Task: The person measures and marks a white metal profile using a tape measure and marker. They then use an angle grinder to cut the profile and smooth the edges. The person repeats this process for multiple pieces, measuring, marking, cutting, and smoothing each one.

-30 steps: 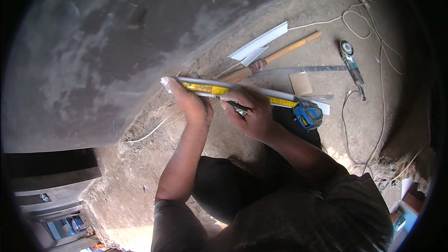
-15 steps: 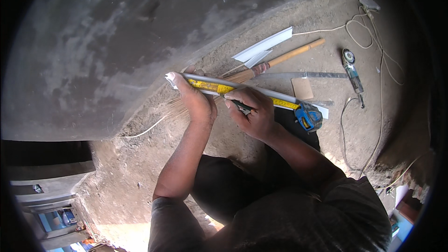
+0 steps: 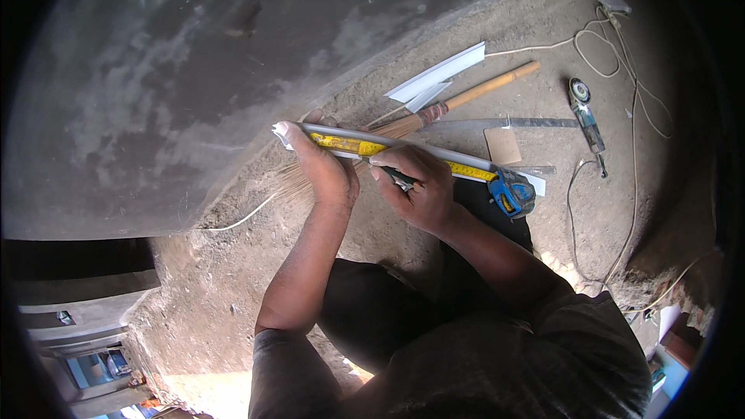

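My left hand is closed around the left end of a long grey-white profile strip, thumb pressing near a yellow tape blade stretched along it. A blue tape measure case rests at the strip's right end. In my right hand is a thin dark marking tool, probably a pencil, its tip against the tape near the strip's middle. Below and behind the strip lies a straw broom with a wooden handle; part of its bristles is hidden by my hands and the strip.
An angle grinder with a cord lies at right, near tangled white cables. White offcuts, a brown board piece and a flat metal bar lie on the dusty floor. A dark plastered wall fills the upper left.
The view has shifted slightly, with floor objects a little lower and further right than a second ago. Both hands keep nearly the same hold on the strip and marking tool.
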{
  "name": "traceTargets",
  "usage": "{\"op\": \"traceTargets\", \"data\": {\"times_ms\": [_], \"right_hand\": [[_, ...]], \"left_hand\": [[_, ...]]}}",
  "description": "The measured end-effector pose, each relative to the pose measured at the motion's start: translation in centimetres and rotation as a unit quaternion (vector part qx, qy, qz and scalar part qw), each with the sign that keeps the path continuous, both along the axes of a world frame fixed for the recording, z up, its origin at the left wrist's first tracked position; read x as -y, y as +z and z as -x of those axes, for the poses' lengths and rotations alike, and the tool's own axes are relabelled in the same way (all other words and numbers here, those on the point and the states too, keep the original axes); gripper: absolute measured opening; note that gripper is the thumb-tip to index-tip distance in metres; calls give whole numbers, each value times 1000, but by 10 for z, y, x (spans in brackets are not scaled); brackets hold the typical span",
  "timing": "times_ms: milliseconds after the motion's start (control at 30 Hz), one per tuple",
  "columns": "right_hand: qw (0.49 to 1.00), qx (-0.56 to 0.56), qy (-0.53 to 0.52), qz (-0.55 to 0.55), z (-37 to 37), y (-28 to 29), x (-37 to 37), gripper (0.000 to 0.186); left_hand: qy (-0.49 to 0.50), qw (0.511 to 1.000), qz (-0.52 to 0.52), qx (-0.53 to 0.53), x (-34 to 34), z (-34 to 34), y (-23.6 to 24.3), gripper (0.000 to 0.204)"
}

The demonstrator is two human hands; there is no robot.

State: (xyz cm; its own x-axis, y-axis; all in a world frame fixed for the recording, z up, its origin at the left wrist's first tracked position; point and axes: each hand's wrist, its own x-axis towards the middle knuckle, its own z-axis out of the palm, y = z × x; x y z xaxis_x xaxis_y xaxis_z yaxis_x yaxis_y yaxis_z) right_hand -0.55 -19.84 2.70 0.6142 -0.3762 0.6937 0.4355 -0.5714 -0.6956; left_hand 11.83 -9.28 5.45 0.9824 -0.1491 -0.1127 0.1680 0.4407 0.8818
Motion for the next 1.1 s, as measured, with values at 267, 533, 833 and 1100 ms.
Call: {"op": "traceTargets", "data": {"times_ms": [267,533,833,1100], "right_hand": [[1000,15,5,-11,-2,4,0,19],[1000,4,-1,-4,-2,0,2,19],[1000,-1,-3,-3,-1,0,1,19],[1000,3,-5,-2,-1,1,0,17]], "left_hand": [[-9,1000,10,-1,0,-2,-3,79],[-14,1000,13,-8,4,3,3,79],[-10,1000,-2,11,0,-4,-8,79],[-4,1000,3,1,0,-2,-6,78]]}}
